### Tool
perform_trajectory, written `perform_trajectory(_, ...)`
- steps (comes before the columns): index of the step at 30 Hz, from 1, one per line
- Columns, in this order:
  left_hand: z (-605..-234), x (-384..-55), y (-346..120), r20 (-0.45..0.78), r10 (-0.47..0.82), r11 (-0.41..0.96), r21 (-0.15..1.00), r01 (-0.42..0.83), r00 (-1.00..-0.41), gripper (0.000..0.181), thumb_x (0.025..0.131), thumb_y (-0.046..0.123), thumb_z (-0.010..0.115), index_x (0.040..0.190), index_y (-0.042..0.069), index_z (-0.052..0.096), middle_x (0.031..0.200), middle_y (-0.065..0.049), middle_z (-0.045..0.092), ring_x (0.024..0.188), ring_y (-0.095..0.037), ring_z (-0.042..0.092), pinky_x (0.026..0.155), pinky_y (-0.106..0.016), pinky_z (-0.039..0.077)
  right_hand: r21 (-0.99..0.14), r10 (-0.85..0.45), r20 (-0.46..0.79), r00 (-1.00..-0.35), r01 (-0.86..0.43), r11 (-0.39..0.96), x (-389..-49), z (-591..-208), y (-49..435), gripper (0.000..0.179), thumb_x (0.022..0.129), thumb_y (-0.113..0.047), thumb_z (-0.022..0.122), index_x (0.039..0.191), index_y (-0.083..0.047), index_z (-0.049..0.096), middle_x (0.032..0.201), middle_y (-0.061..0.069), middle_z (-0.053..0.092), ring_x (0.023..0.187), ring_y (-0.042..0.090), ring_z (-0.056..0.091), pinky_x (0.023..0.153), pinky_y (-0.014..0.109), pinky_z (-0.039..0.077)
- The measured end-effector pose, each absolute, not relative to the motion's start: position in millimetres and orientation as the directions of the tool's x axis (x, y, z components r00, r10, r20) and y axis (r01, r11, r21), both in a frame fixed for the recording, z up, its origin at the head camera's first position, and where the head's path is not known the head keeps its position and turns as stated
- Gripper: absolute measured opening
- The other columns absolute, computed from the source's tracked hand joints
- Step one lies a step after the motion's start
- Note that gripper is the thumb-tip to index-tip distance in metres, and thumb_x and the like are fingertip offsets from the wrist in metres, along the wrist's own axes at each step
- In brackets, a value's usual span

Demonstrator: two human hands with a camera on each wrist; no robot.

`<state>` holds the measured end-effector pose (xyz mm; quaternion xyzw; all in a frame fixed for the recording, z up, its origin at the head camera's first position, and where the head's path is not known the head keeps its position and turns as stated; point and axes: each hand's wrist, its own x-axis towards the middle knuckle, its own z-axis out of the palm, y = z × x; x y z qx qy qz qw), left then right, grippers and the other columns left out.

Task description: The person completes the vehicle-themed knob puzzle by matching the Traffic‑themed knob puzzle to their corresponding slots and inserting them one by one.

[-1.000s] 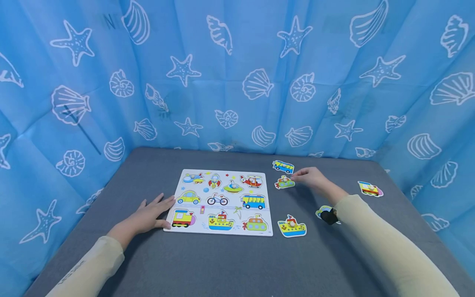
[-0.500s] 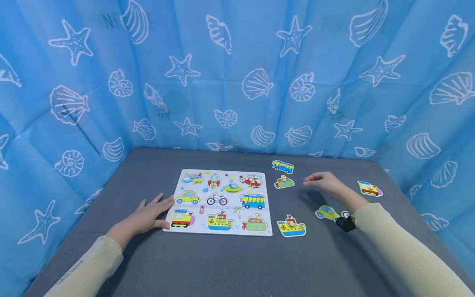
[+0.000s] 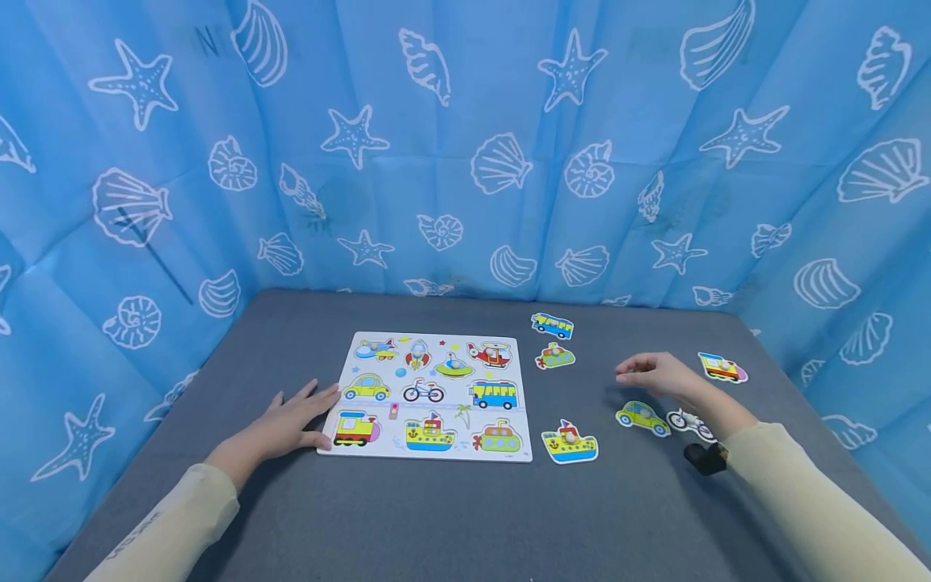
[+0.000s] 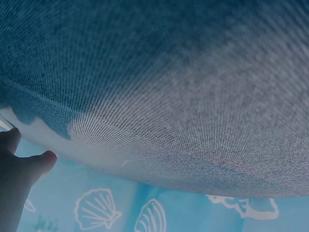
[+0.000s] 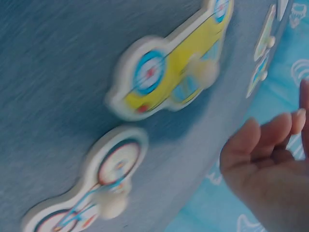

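Note:
A white vehicle puzzle board [image 3: 465,454] lies on the grey table, my left hand [image 3: 291,424] resting at its left edge with fingers spread. Plane, rocket, flying saucer and helicopter pieces with knobs sit in its upper part; pictures of other vehicles fill the rest. My right hand [image 3: 658,376] hovers just beyond the yellow car piece [image 3: 642,418], fingers loosely bent and holding nothing. Beside the car, partly under my wrist, is the bicycle piece [image 3: 689,424]. The right wrist view shows the hand [image 5: 270,159] apart from the car [image 5: 188,58] and bicycle [image 5: 91,193].
Between board and right hand lie the boat piece [image 3: 570,442], the submarine piece [image 3: 555,356] and, farther back, the bus piece [image 3: 553,326]. A train piece [image 3: 722,367] lies at far right. Behind the table hangs a blue seashell curtain [image 3: 451,194].
My right hand has left the submarine piece, which stays on the table, and moved right and nearer, uncovering the car and bicycle pieces. My left hand stays at the board.

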<state>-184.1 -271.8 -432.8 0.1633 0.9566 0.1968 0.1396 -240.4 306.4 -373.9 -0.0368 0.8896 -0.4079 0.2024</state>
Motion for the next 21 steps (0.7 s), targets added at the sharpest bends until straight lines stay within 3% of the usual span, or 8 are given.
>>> perform_trajectory(6, -433, -184, -272, -0.206, 0.367, 0.872, 0.416, 0.258, -0.907, 0.098, 0.077, 0.054, 0.073, 0.152, 0.006, 0.030, 0.156, -0.018, 0.027, 0.143, -0.048, 0.008, 0.105, -0.073, -0.002, -0.764, -0.353, -0.342, -0.871, 0.039, 0.644, -238, -379, 327, 0.044, 0.095, -0.019, 0.064, 0.125, 0.012, 0.054, 0.113, 0.013, 0.059, 0.097, 0.023, 0.053, 0.081, 0.039, 0.047)
perform_trajectory(13, -433, -184, -272, -0.206, 0.368, 0.874, 0.409, 0.262, -0.907, 0.098, 0.077, 0.054, 0.073, 0.151, 0.006, 0.031, 0.156, -0.017, 0.027, 0.143, -0.048, 0.008, 0.104, -0.073, -0.001, -0.795, -0.468, -0.362, -0.806, 0.004, 0.607, -239, -388, 346, 0.039, 0.096, -0.012, 0.060, 0.124, 0.014, 0.053, 0.122, 0.022, 0.058, 0.097, 0.016, 0.056, 0.083, 0.041, 0.049)
perform_trajectory(21, -432, -182, -271, -0.186, 0.378, 0.872, 0.401, 0.282, -0.907, 0.097, 0.078, 0.057, 0.070, 0.151, 0.005, 0.032, 0.156, -0.017, 0.028, 0.143, -0.048, 0.008, 0.104, -0.073, 0.000, -0.796, -0.504, -0.399, -0.766, 0.016, 0.605, -244, -397, 360, 0.031, 0.095, -0.011, 0.061, 0.118, 0.010, 0.059, 0.109, 0.010, 0.060, 0.089, 0.017, 0.054, 0.076, 0.035, 0.049)
